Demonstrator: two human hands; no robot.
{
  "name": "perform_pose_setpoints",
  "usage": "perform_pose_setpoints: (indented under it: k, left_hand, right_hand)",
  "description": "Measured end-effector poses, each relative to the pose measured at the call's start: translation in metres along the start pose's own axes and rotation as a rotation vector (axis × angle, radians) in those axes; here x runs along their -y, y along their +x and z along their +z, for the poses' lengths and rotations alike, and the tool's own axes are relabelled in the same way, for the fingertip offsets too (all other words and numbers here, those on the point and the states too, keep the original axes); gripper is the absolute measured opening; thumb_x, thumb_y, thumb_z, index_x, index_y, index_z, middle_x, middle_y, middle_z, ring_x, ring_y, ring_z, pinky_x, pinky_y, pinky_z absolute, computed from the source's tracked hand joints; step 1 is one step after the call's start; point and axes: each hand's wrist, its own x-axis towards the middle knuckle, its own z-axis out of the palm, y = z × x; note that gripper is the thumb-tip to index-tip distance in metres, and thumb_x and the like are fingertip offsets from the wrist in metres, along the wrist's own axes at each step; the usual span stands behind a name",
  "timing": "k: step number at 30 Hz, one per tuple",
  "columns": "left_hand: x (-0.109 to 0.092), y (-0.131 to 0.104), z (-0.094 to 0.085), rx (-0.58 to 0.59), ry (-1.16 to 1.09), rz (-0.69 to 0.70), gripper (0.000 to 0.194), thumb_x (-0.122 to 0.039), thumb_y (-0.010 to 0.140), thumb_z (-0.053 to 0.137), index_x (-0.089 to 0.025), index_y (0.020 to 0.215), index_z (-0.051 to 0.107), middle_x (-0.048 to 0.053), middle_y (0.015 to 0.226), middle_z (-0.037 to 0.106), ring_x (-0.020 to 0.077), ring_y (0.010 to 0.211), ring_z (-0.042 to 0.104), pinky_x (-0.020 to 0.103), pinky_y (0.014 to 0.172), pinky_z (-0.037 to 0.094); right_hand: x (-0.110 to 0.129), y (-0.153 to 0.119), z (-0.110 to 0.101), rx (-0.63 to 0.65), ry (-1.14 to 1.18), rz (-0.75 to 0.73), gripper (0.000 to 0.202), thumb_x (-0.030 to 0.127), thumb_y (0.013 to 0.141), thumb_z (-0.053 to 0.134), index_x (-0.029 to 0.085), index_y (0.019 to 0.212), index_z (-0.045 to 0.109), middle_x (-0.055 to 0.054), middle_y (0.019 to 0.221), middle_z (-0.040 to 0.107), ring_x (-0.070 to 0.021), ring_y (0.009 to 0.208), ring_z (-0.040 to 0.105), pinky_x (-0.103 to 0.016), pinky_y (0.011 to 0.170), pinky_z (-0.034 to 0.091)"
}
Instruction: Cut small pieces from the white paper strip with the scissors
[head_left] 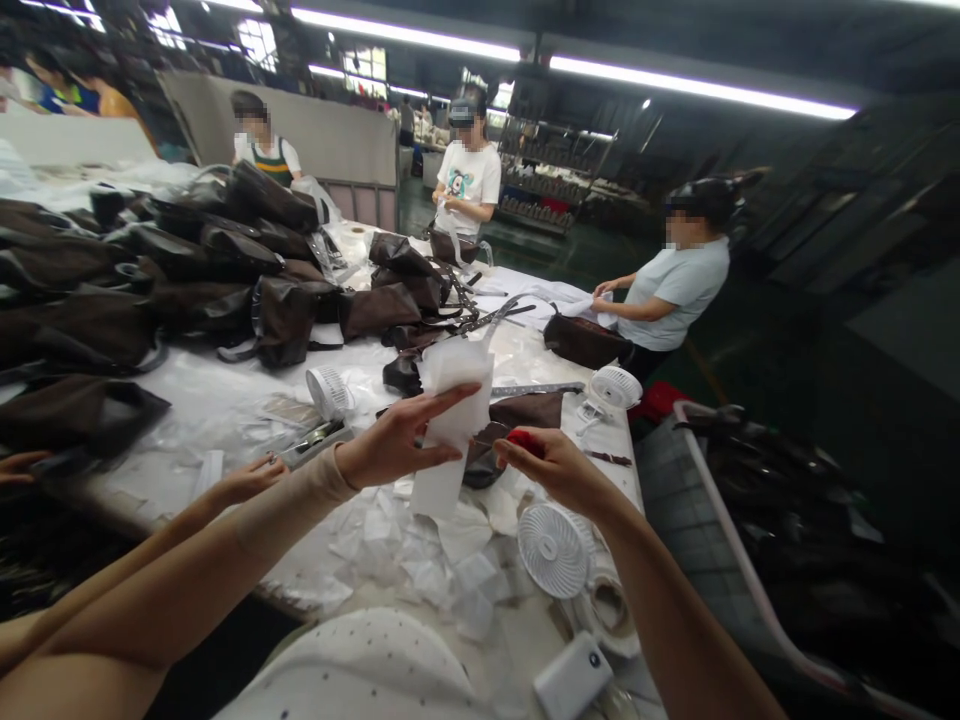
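My left hand [401, 438] pinches a white sheet of thin wrapping paper [459, 385] between thumb and fingers, held upright above the table. The paper's lower part hangs below my thumb. Just to the right, my right hand [559, 468] is closed around a small red object [526, 440], mostly hidden by the fingers, so its kind does not show. Behind both hands lies a dark brown bag [529, 410] with a studded strap [536, 389]. Scraps of white paper [409, 545] cover the table beneath my hands.
A white fan [553, 550], a tape roll [609, 605] and a white device [574, 678] lie near me. Brown bags [202, 250] pile up at left. A co-worker's hand [251, 478] is beside my left forearm. A bin [720, 500] stands at right; other people work across the table.
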Motion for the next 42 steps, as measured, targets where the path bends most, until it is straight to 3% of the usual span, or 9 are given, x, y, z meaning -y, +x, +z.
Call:
perform_pose_setpoints:
  k: [5, 9, 14, 20, 26, 30, 37, 42]
  left_hand:
    - [0.002, 0.001, 0.000, 0.001, 0.012, 0.007, 0.074, -0.024, 0.078, 0.071, -0.021, 0.144, 0.038, 0.014, 0.136, 0.055, 0.0230, 0.105, 0.060, 0.023, 0.072, 0.054]
    - [0.002, 0.004, -0.001, 0.001, 0.003, 0.015, 0.074, -0.025, 0.078, 0.071, -0.021, 0.144, 0.038, 0.015, 0.139, 0.052, 0.0248, 0.111, 0.059, 0.025, 0.075, 0.055]
    - [0.000, 0.006, 0.001, 0.022, 0.004, 0.066, 0.074, -0.025, 0.079, 0.071, -0.022, 0.144, 0.038, 0.013, 0.136, 0.055, 0.0268, 0.119, 0.055, 0.036, 0.099, 0.048]
    - [-0.003, 0.008, 0.002, 0.046, -0.017, 0.111, 0.073, -0.025, 0.079, 0.070, -0.020, 0.145, 0.037, 0.013, 0.137, 0.054, 0.0275, 0.122, 0.054, 0.038, 0.105, 0.042]
    - [-0.004, 0.009, 0.003, 0.046, -0.029, 0.108, 0.073, -0.026, 0.079, 0.070, -0.019, 0.144, 0.038, 0.014, 0.131, 0.058, 0.0264, 0.116, 0.057, 0.034, 0.099, 0.046]
    - [-0.003, 0.008, 0.003, 0.059, -0.033, 0.116, 0.073, -0.028, 0.080, 0.070, -0.020, 0.145, 0.037, 0.014, 0.132, 0.057, 0.0263, 0.116, 0.057, 0.035, 0.101, 0.045]
    - [-0.002, 0.006, 0.004, 0.076, -0.056, 0.068, 0.072, -0.030, 0.081, 0.069, -0.022, 0.145, 0.036, 0.011, 0.118, 0.061, 0.0172, 0.086, 0.062, 0.023, 0.070, 0.054]
    - [-0.008, 0.008, 0.007, 0.037, 0.038, 0.108, 0.070, -0.028, 0.081, 0.069, -0.022, 0.143, 0.039, 0.008, 0.105, 0.065, 0.0139, 0.075, 0.059, 0.021, 0.062, 0.051]
  right_hand:
    - [0.001, 0.002, -0.004, 0.008, 0.000, -0.019, 0.048, 0.058, 0.086, 0.053, 0.013, 0.072, 0.066, 0.004, 0.056, 0.040, -0.0086, 0.052, 0.032, -0.022, 0.045, 0.023]
    - [0.000, 0.003, -0.002, 0.008, -0.011, -0.023, 0.048, 0.058, 0.085, 0.054, 0.013, 0.073, 0.066, 0.003, 0.056, 0.044, -0.0088, 0.052, 0.033, -0.022, 0.046, 0.024]
    - [-0.001, 0.007, 0.001, 0.028, 0.006, -0.028, 0.047, 0.057, 0.084, 0.055, 0.013, 0.074, 0.068, 0.001, 0.058, 0.051, -0.0093, 0.054, 0.039, -0.022, 0.048, 0.027]
    - [0.004, 0.010, 0.004, 0.089, 0.099, -0.004, 0.044, 0.057, 0.081, 0.060, 0.014, 0.074, 0.066, 0.001, 0.060, 0.051, -0.0097, 0.055, 0.038, -0.023, 0.050, 0.028]
    - [0.010, 0.010, 0.009, 0.071, 0.201, -0.003, 0.047, 0.058, 0.075, 0.065, 0.017, 0.060, 0.050, 0.005, 0.056, 0.034, -0.0087, 0.053, 0.028, -0.025, 0.048, 0.020]
    - [0.007, 0.011, 0.011, 0.058, 0.241, -0.020, 0.045, 0.056, 0.074, 0.067, 0.017, 0.060, 0.048, 0.005, 0.056, 0.034, -0.0088, 0.053, 0.028, -0.025, 0.049, 0.020]
    - [0.006, 0.013, 0.012, 0.081, 0.265, -0.016, 0.045, 0.055, 0.075, 0.067, 0.016, 0.060, 0.051, 0.003, 0.057, 0.038, -0.0094, 0.056, 0.032, -0.026, 0.050, 0.022]
    - [0.010, 0.014, 0.016, 0.087, 0.217, -0.001, 0.043, 0.053, 0.073, 0.070, 0.015, 0.060, 0.055, 0.004, 0.055, 0.036, -0.0089, 0.054, 0.030, -0.026, 0.049, 0.021]
